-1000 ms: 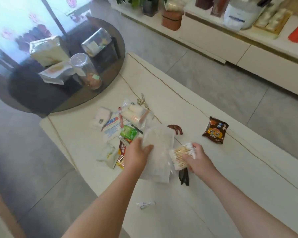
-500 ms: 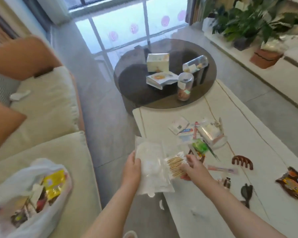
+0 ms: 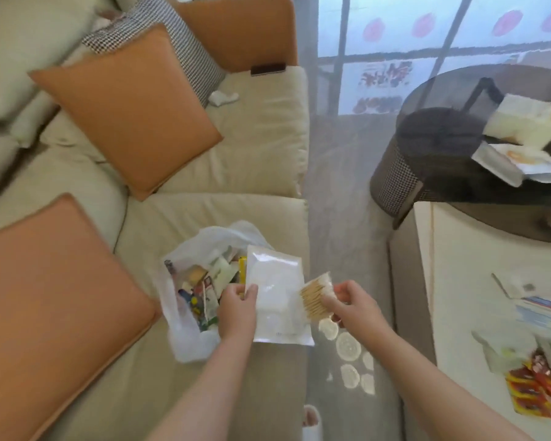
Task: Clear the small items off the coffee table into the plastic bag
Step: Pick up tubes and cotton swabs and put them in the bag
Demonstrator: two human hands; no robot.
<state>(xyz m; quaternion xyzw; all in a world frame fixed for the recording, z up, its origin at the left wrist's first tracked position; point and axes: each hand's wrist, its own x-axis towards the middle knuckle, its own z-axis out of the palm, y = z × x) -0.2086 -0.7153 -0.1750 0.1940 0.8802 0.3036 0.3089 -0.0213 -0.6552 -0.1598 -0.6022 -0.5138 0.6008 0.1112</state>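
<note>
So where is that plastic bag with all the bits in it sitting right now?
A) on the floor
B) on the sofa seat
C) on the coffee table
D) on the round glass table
B: the plastic bag lies open on the beige sofa seat, just beyond the left hand, which holds a white pouch beside it.

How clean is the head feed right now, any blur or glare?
Head view: hands, white pouch and plastic bag are fairly sharp; coffee table items at the right edge smear with blur; window is blown out, its glare reflecting on the floor; wide-angle bending toward the edges.
</note>
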